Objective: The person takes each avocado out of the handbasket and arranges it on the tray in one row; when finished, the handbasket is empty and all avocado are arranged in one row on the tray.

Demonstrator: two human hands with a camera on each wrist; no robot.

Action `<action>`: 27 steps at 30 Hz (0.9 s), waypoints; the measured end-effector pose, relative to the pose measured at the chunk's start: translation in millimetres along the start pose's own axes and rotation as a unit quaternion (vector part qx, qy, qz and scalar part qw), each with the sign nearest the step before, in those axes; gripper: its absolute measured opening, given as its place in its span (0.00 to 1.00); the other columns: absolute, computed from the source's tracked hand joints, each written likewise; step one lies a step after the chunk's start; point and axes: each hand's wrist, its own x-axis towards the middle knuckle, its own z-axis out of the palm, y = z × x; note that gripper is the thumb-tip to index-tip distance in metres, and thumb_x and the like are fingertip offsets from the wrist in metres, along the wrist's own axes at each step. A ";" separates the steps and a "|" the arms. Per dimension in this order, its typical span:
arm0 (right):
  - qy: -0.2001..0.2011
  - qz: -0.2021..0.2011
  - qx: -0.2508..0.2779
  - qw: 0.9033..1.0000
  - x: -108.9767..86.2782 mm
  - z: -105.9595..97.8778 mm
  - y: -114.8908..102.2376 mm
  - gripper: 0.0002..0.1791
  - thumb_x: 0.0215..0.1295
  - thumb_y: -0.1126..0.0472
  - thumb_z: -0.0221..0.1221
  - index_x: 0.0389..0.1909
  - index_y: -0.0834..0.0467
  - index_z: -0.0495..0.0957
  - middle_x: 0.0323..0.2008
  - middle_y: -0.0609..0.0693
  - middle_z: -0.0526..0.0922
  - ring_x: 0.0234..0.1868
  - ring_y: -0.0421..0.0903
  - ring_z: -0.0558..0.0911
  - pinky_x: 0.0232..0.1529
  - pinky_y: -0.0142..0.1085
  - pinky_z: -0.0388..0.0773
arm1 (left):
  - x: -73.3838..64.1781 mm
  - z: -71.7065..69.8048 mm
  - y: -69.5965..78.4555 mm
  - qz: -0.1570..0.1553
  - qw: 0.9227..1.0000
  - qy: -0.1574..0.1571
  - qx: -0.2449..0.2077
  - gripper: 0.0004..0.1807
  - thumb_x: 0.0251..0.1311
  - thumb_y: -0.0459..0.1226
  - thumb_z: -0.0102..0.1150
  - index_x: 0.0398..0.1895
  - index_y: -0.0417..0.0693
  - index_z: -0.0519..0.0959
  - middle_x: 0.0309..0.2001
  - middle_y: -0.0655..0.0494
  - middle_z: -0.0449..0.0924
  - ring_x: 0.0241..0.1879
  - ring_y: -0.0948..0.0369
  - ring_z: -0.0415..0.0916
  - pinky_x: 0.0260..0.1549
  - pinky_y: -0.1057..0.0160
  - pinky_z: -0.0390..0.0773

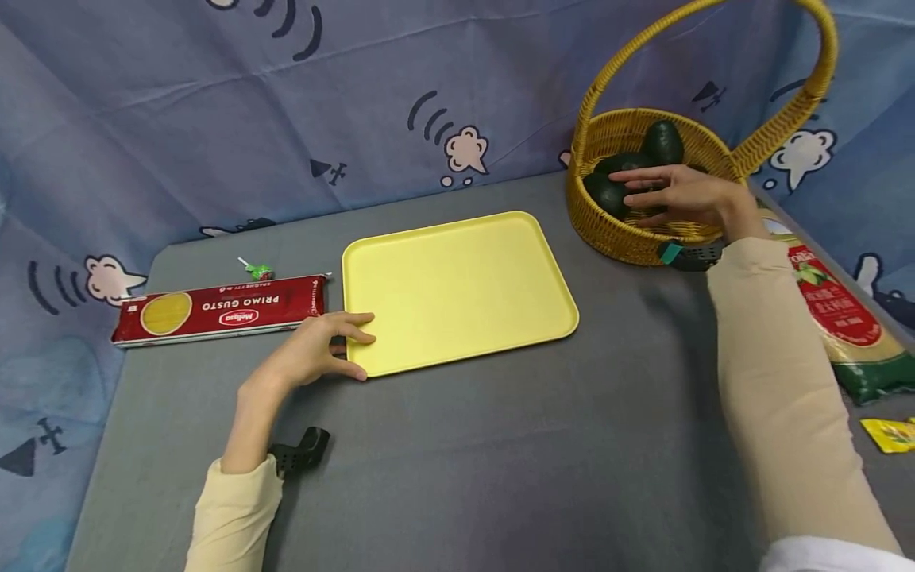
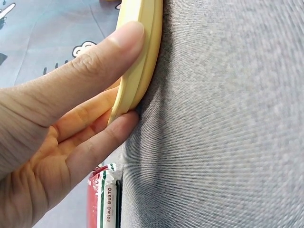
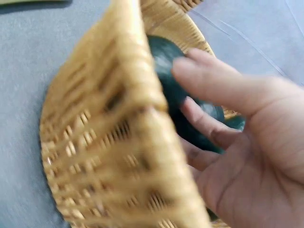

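A yellow tray (image 1: 457,286) lies on the grey table. My left hand (image 1: 314,349) holds its near left corner. In the left wrist view, the thumb lies on the tray rim (image 2: 137,61) and the other fingers bend round the corner. At the back right stands a yellow wicker basket (image 1: 615,238) with a tall handle, holding several dark green avocados (image 1: 663,143). My right hand (image 1: 682,195) reaches inside over the basket's rim, fingers spread and right at the avocados. In the right wrist view, thumb and fingertips overlap a dark avocado (image 3: 164,61), while the basket wall hides part of the hand.
A red spaghetti pack (image 1: 221,310) lies left of the tray, with a green-wrapped lollipop (image 1: 260,272) behind it. On the right, a large red and green bag (image 1: 836,294) lies beneath the right forearm, near a small yellow packet (image 1: 889,434). A patterned blue cloth (image 1: 400,95) hangs behind.
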 end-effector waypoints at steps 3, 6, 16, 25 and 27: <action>0.000 -0.004 0.000 1.000 6.5 3.1 -0.5 0.34 0.73 0.62 0.49 0.75 0.43 0.50 0.73 0.62 0.42 0.57 0.44 0.74 0.53 0.40 0.77 | -0.8 0.5 -0.5 0.002 1.000 -0.001 0.002 0.27 0.43 0.34 0.76 0.50 0.36 0.82 0.63 0.40 0.70 0.64 0.44 0.64 0.52 0.50 0.75; -0.010 -0.001 -0.008 1.000 10.9 6.5 -2.0 0.35 0.75 0.67 0.45 0.75 0.40 0.46 0.73 0.62 0.44 0.66 0.53 0.66 0.59 0.45 0.71 | -0.6 1.7 -1.2 0.006 1.000 -0.002 0.005 0.27 0.43 0.34 0.76 0.50 0.35 0.82 0.63 0.40 0.70 0.64 0.44 0.65 0.52 0.50 0.75; -0.025 0.028 0.004 0.999 16.0 8.2 -3.0 0.39 0.71 0.58 0.53 0.75 0.36 0.43 0.76 0.48 0.31 0.73 0.57 0.50 0.64 0.45 0.65 | -0.1 3.6 -0.4 0.003 1.000 -0.003 0.001 0.27 0.43 0.34 0.76 0.50 0.36 0.82 0.64 0.41 0.70 0.64 0.44 0.64 0.52 0.51 0.75; -0.037 0.044 -0.008 0.998 8.5 0.1 3.5 0.40 0.67 0.58 0.59 0.75 0.38 0.50 0.71 0.49 0.54 0.54 0.33 0.75 0.54 0.34 0.75 | 0.2 0.7 -2.8 0.005 1.000 0.000 0.001 0.26 0.43 0.34 0.76 0.50 0.36 0.82 0.64 0.40 0.70 0.64 0.44 0.64 0.51 0.51 0.76; -0.044 0.042 0.000 0.998 7.8 0.3 4.1 0.40 0.67 0.60 0.59 0.75 0.39 0.51 0.69 0.48 0.56 0.51 0.31 0.76 0.52 0.31 0.75 | -0.4 -0.3 -4.2 0.008 1.000 0.000 0.001 0.26 0.43 0.35 0.76 0.49 0.36 0.82 0.63 0.40 0.70 0.64 0.44 0.64 0.51 0.51 0.76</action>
